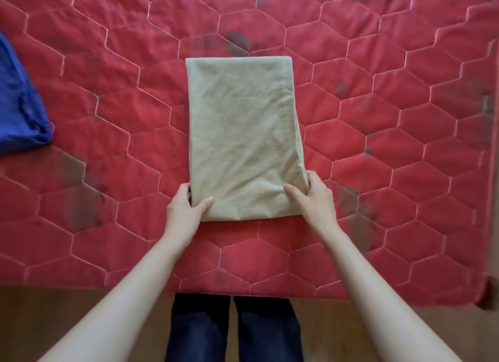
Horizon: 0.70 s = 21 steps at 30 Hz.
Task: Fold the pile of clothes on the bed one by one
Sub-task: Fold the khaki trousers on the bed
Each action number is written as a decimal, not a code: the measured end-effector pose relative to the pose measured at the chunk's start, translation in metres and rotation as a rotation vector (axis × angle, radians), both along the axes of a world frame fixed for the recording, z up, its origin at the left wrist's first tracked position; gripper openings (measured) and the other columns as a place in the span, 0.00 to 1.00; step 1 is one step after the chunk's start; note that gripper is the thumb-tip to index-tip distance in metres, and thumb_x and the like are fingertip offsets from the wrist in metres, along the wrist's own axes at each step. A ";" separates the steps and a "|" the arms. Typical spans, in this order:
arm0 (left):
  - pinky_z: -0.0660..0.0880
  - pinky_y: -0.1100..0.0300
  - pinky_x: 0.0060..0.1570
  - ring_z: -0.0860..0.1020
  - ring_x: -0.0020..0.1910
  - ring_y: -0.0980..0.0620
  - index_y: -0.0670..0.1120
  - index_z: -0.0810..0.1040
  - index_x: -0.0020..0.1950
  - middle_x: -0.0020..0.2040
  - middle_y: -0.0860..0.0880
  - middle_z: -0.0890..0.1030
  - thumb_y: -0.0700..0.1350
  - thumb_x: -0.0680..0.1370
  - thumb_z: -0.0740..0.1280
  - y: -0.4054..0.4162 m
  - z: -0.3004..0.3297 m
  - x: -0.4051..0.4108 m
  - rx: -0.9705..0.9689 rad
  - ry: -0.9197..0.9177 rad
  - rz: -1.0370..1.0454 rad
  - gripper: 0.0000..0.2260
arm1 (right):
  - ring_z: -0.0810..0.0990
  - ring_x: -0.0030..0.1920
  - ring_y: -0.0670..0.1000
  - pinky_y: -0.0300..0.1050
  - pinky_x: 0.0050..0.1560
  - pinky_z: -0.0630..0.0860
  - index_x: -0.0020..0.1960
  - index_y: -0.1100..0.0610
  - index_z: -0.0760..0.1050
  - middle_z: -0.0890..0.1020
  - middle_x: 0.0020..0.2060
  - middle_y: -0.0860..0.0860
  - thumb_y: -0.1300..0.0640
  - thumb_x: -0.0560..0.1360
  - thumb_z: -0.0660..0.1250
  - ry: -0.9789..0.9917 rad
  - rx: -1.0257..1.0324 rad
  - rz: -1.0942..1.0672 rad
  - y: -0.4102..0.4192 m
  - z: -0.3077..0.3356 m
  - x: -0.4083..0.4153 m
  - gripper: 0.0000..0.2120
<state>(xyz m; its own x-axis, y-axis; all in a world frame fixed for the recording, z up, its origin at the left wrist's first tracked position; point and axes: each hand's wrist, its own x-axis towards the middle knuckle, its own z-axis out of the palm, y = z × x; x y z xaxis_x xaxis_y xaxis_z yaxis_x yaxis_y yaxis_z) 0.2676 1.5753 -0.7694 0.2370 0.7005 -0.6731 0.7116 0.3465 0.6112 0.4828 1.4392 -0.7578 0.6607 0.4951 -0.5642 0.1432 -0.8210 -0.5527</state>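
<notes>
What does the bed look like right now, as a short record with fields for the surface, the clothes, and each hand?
surface: red quilted mattress
main item: beige cloth, folded into a flat rectangle, lying in the middle
left hand: grips the cloth's near left corner
right hand: grips the cloth's near right corner
other item: blue garment, at the left edge, apart from the cloth

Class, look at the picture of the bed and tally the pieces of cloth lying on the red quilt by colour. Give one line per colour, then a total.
Beige: 1, the folded garment, held at its near corners by the left hand and right hand.
Blue: 1, the blue cloth at the left edge.
Total: 2
</notes>
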 end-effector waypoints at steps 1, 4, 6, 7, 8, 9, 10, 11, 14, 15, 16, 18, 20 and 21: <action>0.72 0.56 0.55 0.78 0.57 0.49 0.44 0.73 0.63 0.57 0.48 0.80 0.42 0.74 0.72 -0.009 0.004 -0.008 -0.014 0.013 -0.019 0.19 | 0.79 0.51 0.51 0.48 0.50 0.74 0.59 0.51 0.73 0.82 0.47 0.46 0.48 0.73 0.70 -0.005 -0.012 0.010 -0.009 0.002 -0.007 0.17; 0.68 0.51 0.63 0.71 0.64 0.45 0.42 0.67 0.70 0.65 0.45 0.74 0.43 0.76 0.68 -0.029 0.014 -0.019 0.240 0.182 -0.189 0.24 | 0.74 0.58 0.54 0.47 0.57 0.70 0.68 0.56 0.69 0.78 0.57 0.52 0.52 0.75 0.68 -0.251 -0.022 0.091 -0.020 0.007 -0.022 0.23; 0.64 0.48 0.69 0.66 0.69 0.42 0.40 0.64 0.73 0.69 0.41 0.69 0.41 0.77 0.66 -0.036 0.019 -0.015 0.533 0.243 -0.358 0.25 | 0.71 0.64 0.58 0.49 0.66 0.67 0.71 0.62 0.67 0.74 0.63 0.58 0.57 0.77 0.66 -0.489 0.045 0.190 -0.009 0.008 -0.030 0.24; 0.61 0.46 0.71 0.64 0.72 0.41 0.38 0.64 0.73 0.71 0.40 0.68 0.39 0.76 0.65 -0.038 0.019 -0.009 0.640 0.223 -0.462 0.25 | 0.69 0.68 0.60 0.51 0.70 0.65 0.71 0.64 0.67 0.73 0.65 0.60 0.59 0.78 0.64 -0.569 0.092 0.243 0.001 0.008 -0.036 0.23; 0.59 0.45 0.73 0.62 0.74 0.41 0.37 0.65 0.73 0.73 0.40 0.67 0.36 0.76 0.64 -0.039 0.017 0.000 0.725 0.187 -0.579 0.25 | 0.67 0.70 0.60 0.52 0.72 0.63 0.71 0.65 0.67 0.71 0.67 0.61 0.61 0.78 0.63 -0.618 0.143 0.298 0.013 0.006 -0.043 0.22; 0.58 0.43 0.73 0.62 0.75 0.40 0.37 0.66 0.73 0.73 0.40 0.66 0.35 0.75 0.63 -0.041 0.012 0.010 0.796 0.144 -0.694 0.25 | 0.66 0.72 0.61 0.54 0.73 0.62 0.70 0.66 0.68 0.71 0.68 0.62 0.62 0.78 0.61 -0.651 0.198 0.360 0.026 0.001 -0.053 0.21; 0.59 0.42 0.73 0.62 0.74 0.40 0.37 0.66 0.73 0.74 0.40 0.66 0.35 0.75 0.62 -0.041 0.005 0.021 0.852 0.114 -0.784 0.25 | 0.66 0.72 0.61 0.56 0.73 0.62 0.70 0.66 0.69 0.70 0.69 0.63 0.63 0.78 0.60 -0.676 0.253 0.425 0.038 -0.006 -0.063 0.21; 0.59 0.42 0.73 0.62 0.74 0.40 0.37 0.66 0.73 0.74 0.40 0.65 0.36 0.76 0.61 -0.039 -0.003 0.031 0.881 0.129 -0.847 0.25 | 0.66 0.72 0.61 0.57 0.73 0.62 0.70 0.65 0.70 0.70 0.70 0.62 0.63 0.78 0.59 -0.698 0.295 0.488 0.048 -0.015 -0.073 0.20; 0.50 0.47 0.76 0.52 0.78 0.44 0.41 0.53 0.78 0.78 0.43 0.54 0.45 0.82 0.53 -0.023 -0.034 0.047 0.835 0.315 -0.844 0.25 | 0.65 0.73 0.58 0.59 0.73 0.62 0.72 0.60 0.69 0.68 0.72 0.59 0.58 0.80 0.59 -0.717 0.209 0.602 0.056 -0.045 -0.079 0.21; 0.46 0.48 0.76 0.50 0.78 0.45 0.42 0.51 0.78 0.79 0.44 0.51 0.48 0.83 0.51 -0.016 -0.046 0.045 0.814 0.324 -0.820 0.25 | 0.64 0.74 0.57 0.57 0.73 0.61 0.73 0.58 0.67 0.67 0.73 0.57 0.54 0.81 0.58 -0.725 0.141 0.617 0.050 -0.055 -0.073 0.22; 0.44 0.48 0.76 0.49 0.78 0.46 0.43 0.51 0.79 0.79 0.44 0.50 0.50 0.83 0.51 -0.012 -0.054 0.041 0.809 0.319 -0.810 0.26 | 0.63 0.75 0.56 0.55 0.74 0.60 0.74 0.56 0.66 0.65 0.74 0.56 0.51 0.81 0.57 -0.750 0.100 0.624 0.041 -0.064 -0.065 0.23; 0.44 0.48 0.75 0.48 0.78 0.47 0.44 0.53 0.79 0.79 0.43 0.51 0.51 0.82 0.52 -0.009 -0.064 0.028 0.828 0.323 -0.781 0.27 | 0.61 0.75 0.54 0.52 0.75 0.58 0.75 0.54 0.63 0.64 0.75 0.55 0.47 0.81 0.55 -0.814 0.069 0.613 0.022 -0.076 -0.050 0.24; 0.46 0.48 0.75 0.48 0.78 0.46 0.45 0.53 0.79 0.79 0.42 0.50 0.50 0.81 0.52 -0.011 -0.069 0.013 0.838 0.321 -0.702 0.27 | 0.57 0.77 0.52 0.55 0.76 0.54 0.77 0.52 0.59 0.60 0.77 0.53 0.46 0.81 0.52 -0.838 0.012 0.575 0.002 -0.082 -0.040 0.26; 0.47 0.48 0.75 0.49 0.78 0.45 0.45 0.52 0.79 0.79 0.41 0.49 0.50 0.81 0.52 -0.012 -0.070 0.005 0.825 0.316 -0.664 0.27 | 0.54 0.77 0.52 0.56 0.76 0.51 0.78 0.51 0.56 0.58 0.77 0.53 0.46 0.81 0.50 -0.827 -0.021 0.539 -0.007 -0.085 -0.035 0.26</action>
